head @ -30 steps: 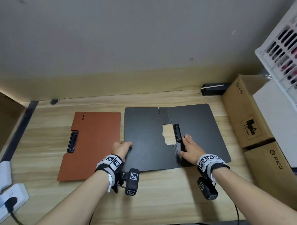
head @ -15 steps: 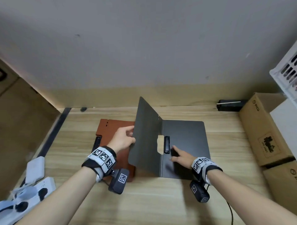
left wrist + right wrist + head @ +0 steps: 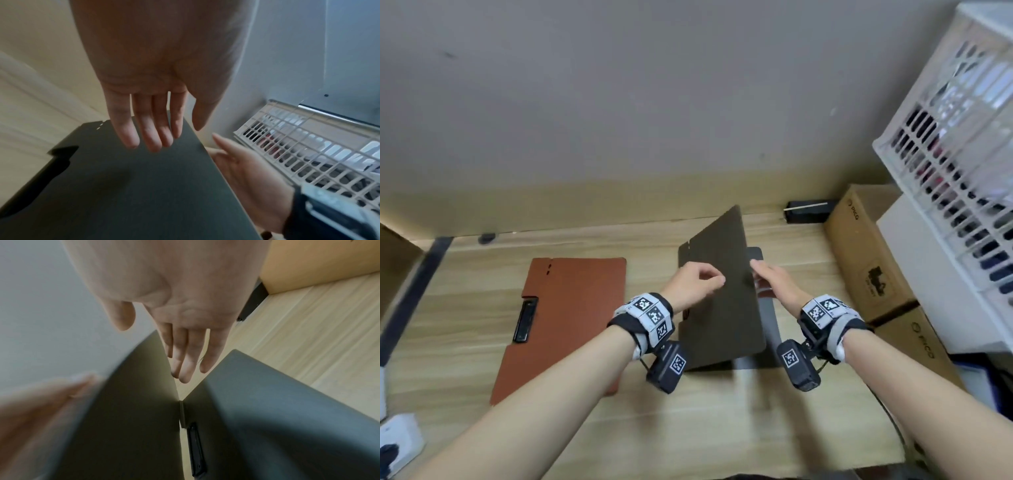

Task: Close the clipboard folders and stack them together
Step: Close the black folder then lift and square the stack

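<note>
The black clipboard folder (image 3: 722, 308) stands half shut on the wooden desk, its cover leaning right over the base panel (image 3: 768, 329). My left hand (image 3: 698, 282) lies with straight fingers (image 3: 152, 139) against the cover's outer face (image 3: 144, 186). My right hand (image 3: 770, 281) is raised at the cover's free edge, fingers (image 3: 185, 363) straight, between the cover (image 3: 133, 418) and the base panel (image 3: 277, 410). The black clip (image 3: 196, 451) shows inside near the spine. The orange clipboard folder (image 3: 565, 322) lies shut and flat to the left, apart from the black one.
Two cardboard boxes (image 3: 866, 260) stand along the desk's right side, with a white lattice crate (image 3: 955, 171) above them. A small black box (image 3: 808, 210) sits at the back by the wall. A white power strip (image 3: 397, 442) lies at the lower left.
The black cover has swung from upright past vertical and now leans right over the base. My left hand followed it right. My right hand lifted off the base panel to the cover's edge.
</note>
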